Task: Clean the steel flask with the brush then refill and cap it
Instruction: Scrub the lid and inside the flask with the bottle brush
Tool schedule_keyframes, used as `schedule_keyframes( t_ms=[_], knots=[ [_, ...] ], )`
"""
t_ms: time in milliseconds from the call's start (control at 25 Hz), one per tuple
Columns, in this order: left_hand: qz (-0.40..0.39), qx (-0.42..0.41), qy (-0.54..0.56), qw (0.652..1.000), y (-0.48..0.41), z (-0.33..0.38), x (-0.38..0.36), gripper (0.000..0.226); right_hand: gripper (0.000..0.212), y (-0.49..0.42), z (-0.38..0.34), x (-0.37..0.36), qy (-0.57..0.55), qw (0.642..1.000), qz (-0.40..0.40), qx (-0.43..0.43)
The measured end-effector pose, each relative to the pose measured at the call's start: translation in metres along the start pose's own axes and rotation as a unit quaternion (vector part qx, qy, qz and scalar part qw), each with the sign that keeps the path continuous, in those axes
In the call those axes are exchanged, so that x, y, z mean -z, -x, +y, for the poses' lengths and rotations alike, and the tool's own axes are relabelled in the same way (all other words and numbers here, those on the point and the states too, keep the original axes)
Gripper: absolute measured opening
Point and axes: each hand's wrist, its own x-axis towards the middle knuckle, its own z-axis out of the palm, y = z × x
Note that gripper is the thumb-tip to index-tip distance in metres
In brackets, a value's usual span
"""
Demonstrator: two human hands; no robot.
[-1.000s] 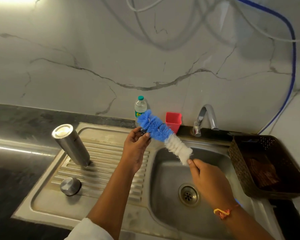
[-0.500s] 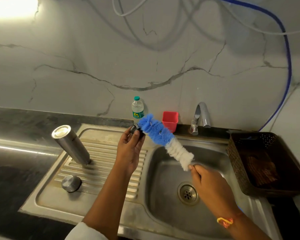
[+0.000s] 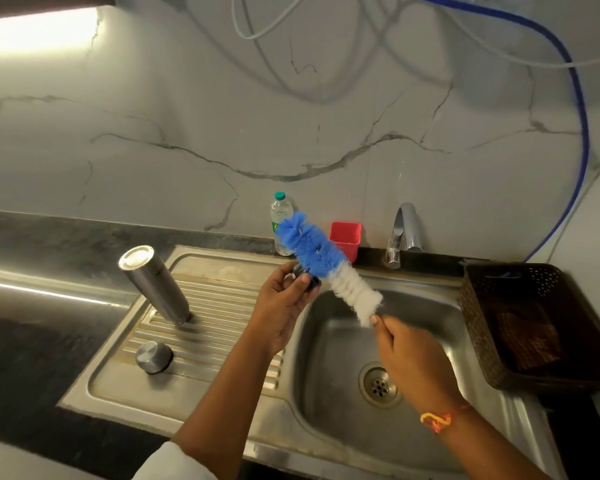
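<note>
— Now, how is the brush [image 3: 326, 265] held?
— Its handle is pinched in the fingertips of the right hand [image 3: 409, 355], just under the white bristles and above the sink [image 3: 329, 386]. The blue end is pointed up and away.
— And the left hand [image 3: 281, 306]?
— A small dark piece [image 3: 307, 277] is pinched between its thumb and fingers, just beside the blue bristles and perhaps touching them. What the piece is cannot be told; an inner stopper is guessed.
— What is called for?
— The piece should be gripped firmly and turned while the bristles are worked round it. This is best done over the basin, so that drips are caught.
— Where is the flask [image 3: 155, 284]?
— It is stood mouth down on the draining board [image 3: 219, 306], well apart from both hands, with 1 cap [image 3: 153, 356] lying nearer. Farther back, the tap [image 3: 404, 233] is at hand for rinsing and refilling.
</note>
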Motion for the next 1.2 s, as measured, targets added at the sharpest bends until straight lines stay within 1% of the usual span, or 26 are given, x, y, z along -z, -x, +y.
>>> schedule_keyframes(
  t_ms=[40,120,160,280,360,440,520,600,720,760,920,1080,1200],
  knots=[
    [0.017,-0.012,0.017,1.000,-0.002,0.005,0.002,0.047,0.037,0.001,0.001,0.000,-0.001,1.000,-0.001,0.001],
    [0.057,-0.041,0.084,0.994,-0.008,0.019,0.007,0.044,0.036,0.012,0.009,0.001,-0.007,1.000,-0.019,-0.003],
    [0.065,-0.051,0.108,0.991,-0.011,0.026,0.010,0.043,0.035,0.018,0.012,0.002,-0.005,1.000,-0.029,-0.007],
    [0.046,-0.054,0.090,0.993,-0.010,0.033,0.008,0.033,0.029,0.021,0.012,0.005,-0.011,0.999,-0.028,-0.020],
    [0.034,-0.061,0.084,0.994,-0.009,0.034,0.004,0.030,0.033,0.013,0.008,0.007,-0.035,0.998,-0.015,-0.045],
    [0.034,-0.063,0.098,0.993,-0.010,0.035,0.006,0.032,0.037,0.011,0.011,0.010,-0.068,0.995,-0.018,-0.074],
    [0.038,-0.046,0.109,0.992,-0.008,0.033,0.011,0.039,0.039,0.018,0.012,0.011,-0.092,0.992,-0.038,-0.073],
    [0.026,-0.012,0.104,0.994,-0.003,0.024,0.013,0.047,0.040,0.023,0.005,0.010,-0.113,0.990,-0.062,-0.063],
    [-0.007,0.043,0.101,0.994,0.007,0.010,0.010,0.048,0.046,0.015,-0.005,0.005,-0.139,0.984,-0.083,-0.076],
    [-0.008,0.048,0.112,0.993,0.008,0.009,0.009,0.047,0.047,0.014,-0.004,0.005,-0.142,0.983,-0.086,-0.083],
    [0.027,0.023,0.146,0.989,-0.001,0.014,0.016,0.036,0.049,0.032,0.004,0.007,-0.139,0.980,-0.113,-0.082],
    [-0.014,0.066,0.098,0.993,0.013,0.003,0.005,0.046,0.050,0.017,-0.003,0.012,-0.158,0.976,-0.114,-0.093],
    [0.021,0.034,0.129,0.991,0.005,0.007,0.006,0.045,0.051,0.024,-0.002,0.009,-0.163,0.974,-0.129,-0.093]
  ],
)
